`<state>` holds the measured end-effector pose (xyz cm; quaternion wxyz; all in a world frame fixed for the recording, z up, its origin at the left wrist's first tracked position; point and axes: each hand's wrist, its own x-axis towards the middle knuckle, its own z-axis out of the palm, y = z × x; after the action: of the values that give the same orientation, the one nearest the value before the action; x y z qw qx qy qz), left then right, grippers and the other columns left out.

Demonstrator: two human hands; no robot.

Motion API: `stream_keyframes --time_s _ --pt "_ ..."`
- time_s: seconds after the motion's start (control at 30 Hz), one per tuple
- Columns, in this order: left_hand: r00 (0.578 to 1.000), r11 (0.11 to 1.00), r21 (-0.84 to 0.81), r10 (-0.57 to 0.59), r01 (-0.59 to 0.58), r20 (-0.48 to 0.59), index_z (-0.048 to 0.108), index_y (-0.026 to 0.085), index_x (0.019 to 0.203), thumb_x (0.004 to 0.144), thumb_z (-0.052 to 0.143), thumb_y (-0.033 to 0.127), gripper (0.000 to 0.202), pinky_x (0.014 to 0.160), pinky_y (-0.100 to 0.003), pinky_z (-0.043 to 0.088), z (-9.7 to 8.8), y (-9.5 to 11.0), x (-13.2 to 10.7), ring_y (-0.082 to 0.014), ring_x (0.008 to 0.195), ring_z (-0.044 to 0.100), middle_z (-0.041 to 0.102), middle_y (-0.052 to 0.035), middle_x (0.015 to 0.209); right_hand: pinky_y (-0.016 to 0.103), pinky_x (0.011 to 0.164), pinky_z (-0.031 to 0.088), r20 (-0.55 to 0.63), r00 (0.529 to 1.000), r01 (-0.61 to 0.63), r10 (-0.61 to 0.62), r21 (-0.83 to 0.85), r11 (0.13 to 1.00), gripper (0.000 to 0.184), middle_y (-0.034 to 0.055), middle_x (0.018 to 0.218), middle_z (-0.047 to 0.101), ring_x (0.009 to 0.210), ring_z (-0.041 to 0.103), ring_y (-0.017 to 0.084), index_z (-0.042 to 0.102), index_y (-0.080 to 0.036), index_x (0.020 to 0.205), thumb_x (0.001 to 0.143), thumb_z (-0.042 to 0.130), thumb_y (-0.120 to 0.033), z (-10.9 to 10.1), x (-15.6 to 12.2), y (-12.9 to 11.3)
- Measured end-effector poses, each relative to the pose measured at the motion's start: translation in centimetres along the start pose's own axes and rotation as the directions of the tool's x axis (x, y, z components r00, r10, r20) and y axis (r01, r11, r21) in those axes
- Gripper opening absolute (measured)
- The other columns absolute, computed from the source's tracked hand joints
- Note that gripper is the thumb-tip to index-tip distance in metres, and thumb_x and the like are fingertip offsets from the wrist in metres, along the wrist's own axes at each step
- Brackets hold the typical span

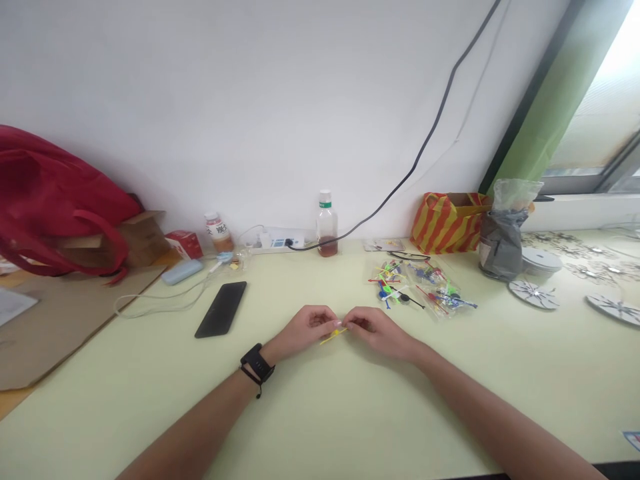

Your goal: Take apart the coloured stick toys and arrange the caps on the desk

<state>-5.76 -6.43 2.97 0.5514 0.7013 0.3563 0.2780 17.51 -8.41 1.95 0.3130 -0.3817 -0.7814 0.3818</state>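
My left hand (306, 329) and my right hand (377, 331) meet at the middle of the pale green table (320, 413). Both pinch a thin yellow plastic stick (334, 335) between their fingertips, just above the tabletop. A black watch sits on my left wrist (257, 364). A heap of small coloured plastic sticks and pieces (423, 287), partly in a clear bag, lies just beyond my right hand.
A black phone (221, 309) lies left of my hands. By the wall stand a bottle (327, 225), a power strip (280, 240), a small jar (219, 232), a striped bag (447, 222) and a grey bag (500, 243). White discs (534, 294) lie right; a red bag (55, 200) far left.
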Motion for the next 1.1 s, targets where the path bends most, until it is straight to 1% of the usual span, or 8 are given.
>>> stream_keyframes --time_s 0.33,0.57,0.83,1.0,1.07,1.1 --pt "1.000 1.000 -0.009 -0.005 0.005 0.003 0.071 0.014 0.089 0.091 0.070 0.049 0.035 0.067 -0.026 0.041 0.05 -0.03 0.02 -0.0128 0.068 0.052 0.060 -0.0014 0.076 0.026 0.066 0.043 0.005 1.000 -0.004 0.004 -0.012 1.000 0.022 0.0035 0.087 0.069 0.075 0.056 0.016 0.071 -0.019 0.094 0.099 0.052 -0.028 0.02 -0.07 -0.09" --pt "1.000 1.000 -0.018 -0.012 0.012 0.000 0.071 0.014 0.089 0.090 0.071 0.050 0.035 0.067 -0.026 0.042 0.03 -0.08 0.04 -0.0130 0.069 0.054 0.061 -0.0017 0.077 0.027 0.065 0.043 0.007 1.000 -0.004 0.004 -0.022 1.000 0.021 0.0036 0.089 0.069 0.074 0.056 0.016 0.072 -0.020 0.095 0.099 0.053 -0.029 0.17 -0.06 0.06" --pt "1.000 1.000 -0.010 0.009 -0.009 -0.010 0.067 0.015 0.085 0.092 0.067 0.053 0.038 0.066 -0.026 0.042 -0.09 0.21 -0.03 -0.0130 0.068 0.052 0.057 -0.0003 0.074 0.028 0.068 0.045 -0.025 1.000 0.016 -0.017 -0.040 0.999 0.024 0.0052 0.093 0.068 0.078 0.058 0.017 0.071 -0.020 0.097 0.101 0.050 -0.030 0.15 0.04 0.11" --pt "1.000 0.998 -0.065 -0.008 0.008 -0.004 0.064 0.015 0.086 0.093 0.066 0.052 0.038 0.065 -0.026 0.042 0.05 0.15 -0.03 -0.0123 0.067 0.052 0.057 0.0003 0.073 0.029 0.068 0.046 -0.025 1.000 0.014 -0.015 -0.039 0.999 0.024 0.0055 0.093 0.068 0.079 0.059 0.017 0.070 -0.020 0.095 0.102 0.050 -0.032 0.20 0.04 0.23" --pt "1.000 0.997 -0.081 0.003 -0.004 -0.014 0.063 0.016 0.086 0.093 0.066 0.053 0.038 0.064 -0.026 0.042 0.04 -0.02 0.06 -0.0122 0.066 0.051 0.056 0.0005 0.073 0.029 0.069 0.048 -0.037 0.999 0.013 -0.013 -0.013 1.000 0.024 0.0060 0.096 0.069 0.080 0.060 0.018 0.070 -0.020 0.103 0.102 0.050 -0.034 0.33 -0.01 0.23" --pt "1.000 0.996 -0.088 0.011 -0.013 -0.021 0.064 0.016 0.087 0.093 0.067 0.054 0.039 0.064 -0.026 0.043 0.00 -0.12 0.12 -0.0123 0.066 0.052 0.056 0.0003 0.072 0.029 0.070 0.050 -0.058 0.998 0.011 -0.011 0.009 1.000 0.024 0.0069 0.102 0.069 0.082 0.061 0.018 0.068 -0.021 0.110 0.102 0.051 -0.035 0.41 -0.06 0.25"
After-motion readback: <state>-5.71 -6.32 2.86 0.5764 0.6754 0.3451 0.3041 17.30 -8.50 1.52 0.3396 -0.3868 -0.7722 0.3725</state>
